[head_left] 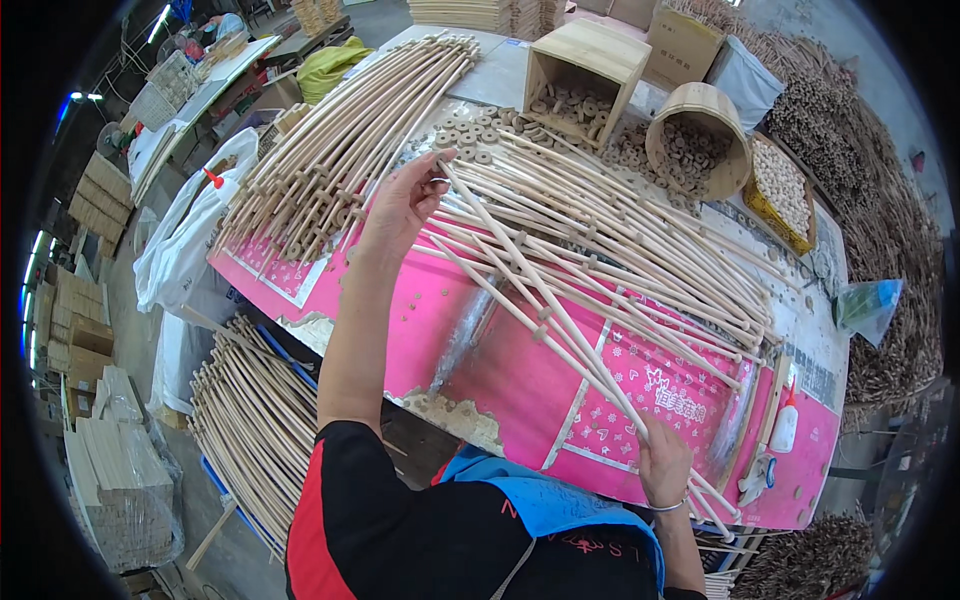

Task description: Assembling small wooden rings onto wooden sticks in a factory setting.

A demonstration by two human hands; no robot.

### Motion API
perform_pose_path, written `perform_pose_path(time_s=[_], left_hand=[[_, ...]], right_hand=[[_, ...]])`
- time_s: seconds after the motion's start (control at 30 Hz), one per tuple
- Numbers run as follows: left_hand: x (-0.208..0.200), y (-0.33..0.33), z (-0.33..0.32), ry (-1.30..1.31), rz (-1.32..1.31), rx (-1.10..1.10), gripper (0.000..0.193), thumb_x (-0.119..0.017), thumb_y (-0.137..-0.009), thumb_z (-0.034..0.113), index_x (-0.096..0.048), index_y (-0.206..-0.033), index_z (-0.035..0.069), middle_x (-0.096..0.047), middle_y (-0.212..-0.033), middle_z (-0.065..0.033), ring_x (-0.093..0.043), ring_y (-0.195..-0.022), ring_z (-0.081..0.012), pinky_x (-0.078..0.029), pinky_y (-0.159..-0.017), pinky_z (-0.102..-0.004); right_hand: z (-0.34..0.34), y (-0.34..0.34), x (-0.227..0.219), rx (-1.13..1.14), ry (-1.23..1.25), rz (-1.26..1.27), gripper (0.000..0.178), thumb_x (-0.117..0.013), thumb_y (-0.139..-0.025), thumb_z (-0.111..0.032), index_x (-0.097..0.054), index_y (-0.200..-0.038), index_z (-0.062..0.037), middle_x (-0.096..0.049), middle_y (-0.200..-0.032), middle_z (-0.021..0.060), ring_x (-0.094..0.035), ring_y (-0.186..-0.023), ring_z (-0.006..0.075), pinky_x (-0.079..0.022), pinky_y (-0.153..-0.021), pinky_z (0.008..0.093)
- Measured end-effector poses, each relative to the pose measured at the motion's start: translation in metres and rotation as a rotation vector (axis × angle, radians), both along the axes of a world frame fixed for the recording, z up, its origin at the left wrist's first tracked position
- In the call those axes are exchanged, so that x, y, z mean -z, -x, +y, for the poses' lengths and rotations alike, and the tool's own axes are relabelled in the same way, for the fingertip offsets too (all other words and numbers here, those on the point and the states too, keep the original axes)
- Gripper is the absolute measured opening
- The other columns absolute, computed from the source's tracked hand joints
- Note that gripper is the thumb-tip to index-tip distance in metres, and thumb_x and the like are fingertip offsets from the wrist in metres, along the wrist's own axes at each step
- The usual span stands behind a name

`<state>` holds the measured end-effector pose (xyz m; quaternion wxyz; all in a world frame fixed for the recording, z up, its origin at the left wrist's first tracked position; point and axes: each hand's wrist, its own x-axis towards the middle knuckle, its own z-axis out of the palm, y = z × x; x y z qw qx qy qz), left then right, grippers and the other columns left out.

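Note:
My left hand (408,200) pinches the upper end of a pale wooden stick (520,268); a small brown piece shows at the fingertips, its kind hard to make out. Lower right, my right hand (665,465) is wrapped round the same stick near its other end. A second stick crosses close beside it, and I cannot tell whether that hand holds it too. Beneath lie several loose sticks (640,240), some with small wooden rings on them. Left of my left hand is a large bundle of sticks (350,130) with rings on their near ends.
Round wooden rings (470,135) lie scattered at the back. More fill a wooden box (590,55) and a tipped wooden bucket (735,120). A yellow basket (765,215) holds pale pieces. A glue bottle (785,425) lies at right. Another stick bundle (250,420) stands below the pink-covered table (420,340).

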<state>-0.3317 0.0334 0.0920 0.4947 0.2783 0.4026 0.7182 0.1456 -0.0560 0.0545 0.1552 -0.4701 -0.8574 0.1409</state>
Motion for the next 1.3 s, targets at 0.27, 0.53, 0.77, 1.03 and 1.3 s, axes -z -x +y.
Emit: perform_pose_path(time_s=[0.27,0.53,0.77,1.03,1.3], left_hand=[[-0.017,-0.077,-0.008,0.209,0.416,0.315,0.031,-0.061,-0.094,0.018,-0.067,-0.120,0.002,-0.058,-0.077,0.0055,-0.049,-0.063,0.0002,-0.034,-0.051,-0.0146],[-0.027,-0.141,-0.024,0.073,0.510,0.129,0.041,-0.063,-0.093,0.011,-0.057,-0.133,0.003,-0.059,-0.071,0.0032,-0.052,-0.060,-0.0013,-0.037,-0.050,-0.0163],[0.066,-0.143,-0.036,0.390,0.414,0.503,0.033,-0.061,-0.095,0.016,-0.061,-0.127,0.008,-0.065,-0.084,-0.0008,-0.061,-0.072,-0.0069,-0.047,-0.060,-0.0197],[0.103,-0.164,-0.013,0.481,0.214,0.480,0.029,-0.055,-0.100,0.030,-0.058,-0.115,0.005,-0.067,-0.090,-0.0077,-0.067,-0.074,-0.0145,-0.051,-0.062,-0.0240],[0.126,-0.172,0.020,0.495,0.267,0.587,0.038,-0.051,-0.101,0.033,-0.056,-0.125,0.004,-0.071,-0.099,-0.0152,-0.072,-0.084,-0.0221,-0.055,-0.065,-0.0280]], right_hand=[[0.028,0.018,-0.013,-0.007,-0.017,-0.056,0.037,-0.061,-0.086,-0.006,-0.057,-0.122,-0.0080,-0.061,-0.085,0.0154,-0.062,-0.074,0.0356,-0.049,-0.062,0.0449],[0.128,0.038,-0.038,-0.084,-0.439,0.034,0.034,-0.059,-0.084,-0.007,-0.058,-0.118,-0.0099,-0.059,-0.086,0.0091,-0.062,-0.078,0.0281,-0.050,-0.062,0.0399],[0.174,0.028,0.021,-0.057,-0.349,-0.081,0.055,-0.066,-0.085,-0.031,-0.051,-0.135,-0.0140,-0.059,-0.116,0.0078,-0.055,-0.112,0.0259,-0.040,-0.099,0.0504],[0.156,0.034,0.075,-0.015,-0.405,-0.125,0.057,-0.064,-0.086,-0.040,-0.050,-0.139,-0.0245,-0.043,-0.147,0.0070,-0.037,-0.138,0.0266,-0.020,-0.116,0.0574],[0.191,0.022,0.102,-0.083,-0.560,-0.002,0.060,-0.071,-0.078,-0.028,-0.053,-0.135,-0.0288,-0.055,-0.137,0.0073,-0.049,-0.130,0.0268,-0.024,-0.112,0.0620]])
